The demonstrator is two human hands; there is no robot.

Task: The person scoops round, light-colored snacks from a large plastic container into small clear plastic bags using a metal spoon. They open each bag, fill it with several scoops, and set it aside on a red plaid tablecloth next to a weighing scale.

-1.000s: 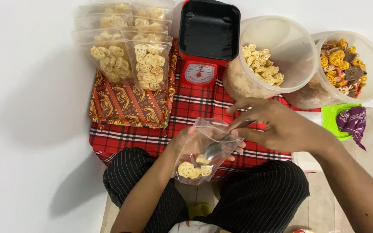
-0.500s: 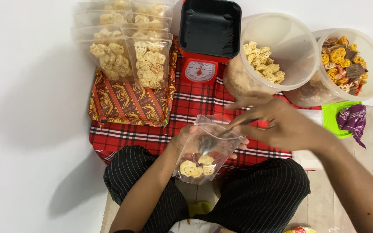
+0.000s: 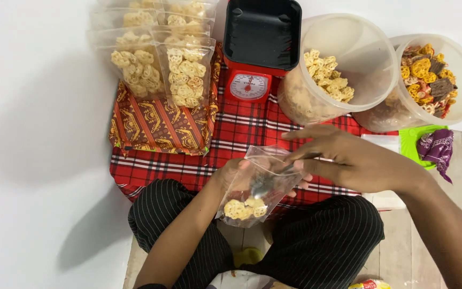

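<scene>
1. Left hand (image 3: pixel 231 174) gripped the clear bag (image 3: pixel 255 187) over the lap, mouth tilted up-right.
2. Right hand (image 3: pixel 348 158) pinched a spoon (image 3: pixel 274 176) inside that mouth, nearer the snack tub (image 3: pixel 338 69).

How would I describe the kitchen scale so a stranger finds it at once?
Look at the red checked cloth. At its far edge, between the stacked snack bags and the two round tubs, stands the kitchen scale. Only it has a red body, round dial and empty black tray.
</scene>
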